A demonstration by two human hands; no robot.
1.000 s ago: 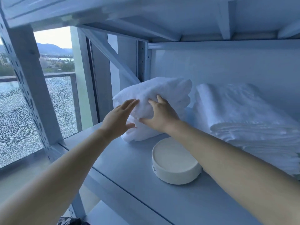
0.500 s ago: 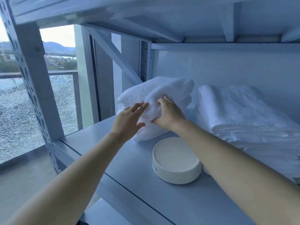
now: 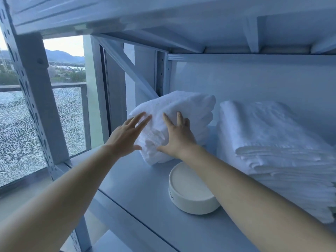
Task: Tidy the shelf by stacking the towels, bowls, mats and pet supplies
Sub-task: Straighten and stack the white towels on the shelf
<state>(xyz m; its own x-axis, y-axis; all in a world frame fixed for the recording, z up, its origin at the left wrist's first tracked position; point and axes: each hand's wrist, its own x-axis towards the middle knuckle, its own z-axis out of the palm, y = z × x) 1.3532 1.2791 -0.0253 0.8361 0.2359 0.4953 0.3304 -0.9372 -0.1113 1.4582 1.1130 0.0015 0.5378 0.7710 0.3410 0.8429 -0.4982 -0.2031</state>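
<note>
A pale grey metal shelf (image 3: 141, 188) fills the frame. At the left edge a perforated post (image 3: 36, 99) stands in front of cracked glass (image 3: 16, 135), with hills beyond. At the centre, near the shelf's back corner, sit folded white towels (image 3: 185, 104). The left hand (image 3: 125, 137) touches their left front with straight, spread fingers; its grip is apart, clamped on nothing. The right hand (image 3: 177, 139) lies flat against their front, fingers straight and thumb splayed low; its grip is apart too. Below the right wrist a round white bowl (image 3: 192, 193) stands on the shelf, near the towels. At the right lies a larger stack (image 3: 272, 142) of folded white cloths, just beside the towels.
</note>
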